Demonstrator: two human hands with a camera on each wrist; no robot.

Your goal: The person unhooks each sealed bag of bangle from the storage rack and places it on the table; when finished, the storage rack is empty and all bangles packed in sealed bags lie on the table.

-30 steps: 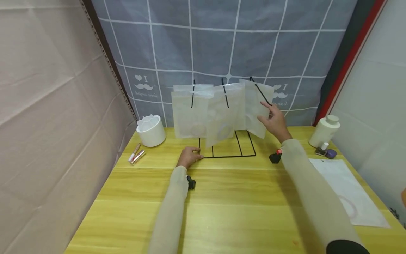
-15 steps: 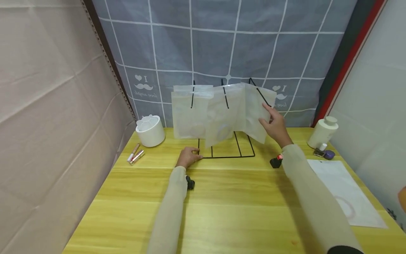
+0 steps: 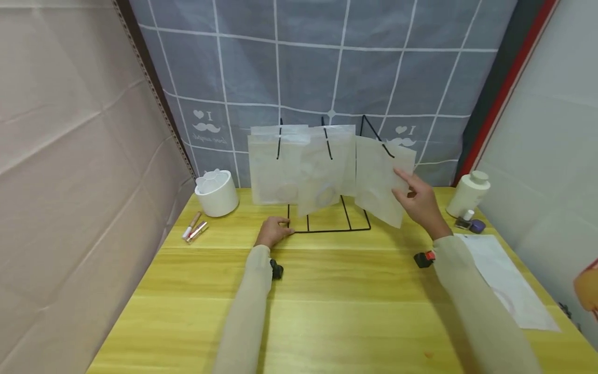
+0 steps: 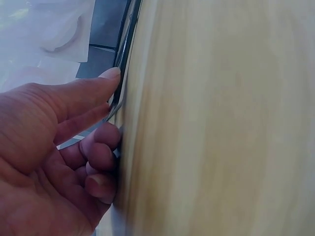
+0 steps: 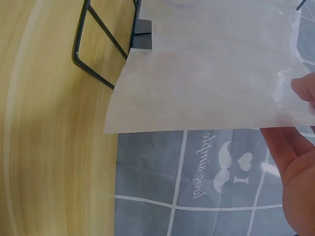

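A yellow wooden table (image 3: 327, 311) is filling the lower part of the head view, with a grey grid-patterned curtain (image 3: 327, 67) hanging behind its far edge, a beige creased sheet (image 3: 70, 156) closing in the left side and a pale panel (image 3: 551, 145) standing along the right. A black wire rack (image 3: 327, 228) is standing near the middle of the far edge, and frosted translucent pouches (image 3: 299, 166) are hanging from its prongs. The left hand (image 3: 273, 232) is resting on the table at the rack's front left corner, its fingers (image 4: 93, 147) curling against the base wire and pressing it down. The right hand (image 3: 420, 200) is pinching the right-most pouch (image 3: 380, 182) by its right edge, thumb in front and fingers behind, and the pouch is hanging tilted off the right prong, just beside the others. A white round jar (image 3: 216, 193) is sitting towards the far left corner, with two slim tubes (image 3: 194, 228) lying in front of it. A white bottle (image 3: 469, 194) is standing near the far right corner beside a small purple object (image 3: 476, 226), and another flat pouch (image 3: 504, 280) is lying along the right edge. Small black cameras are sitting on both wrists.
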